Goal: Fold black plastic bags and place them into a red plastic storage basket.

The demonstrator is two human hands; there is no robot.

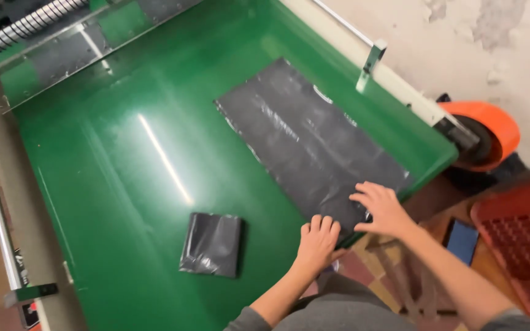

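One flat, wrinkled black plastic bag [308, 144]

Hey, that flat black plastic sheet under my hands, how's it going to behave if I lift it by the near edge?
The sheet looks thin and wrinkled, so it would probably droop limply. It seems light, and may slide easily on the glossy green belt. Both hands, left and right, press its near end flat.

Both hands flat on near end of black plastic sheet [305, 144] spread across green tabletop [124, 184]. Left hand [318, 242] palm down at sheet's near corner; right hand [380, 208] just beside, fingers splayed. Folded black bag [211, 244] lying apart to the left. Orange roll [484, 132] at far right edge. Red crate [522, 245] and phone [462, 240] below the right arm.
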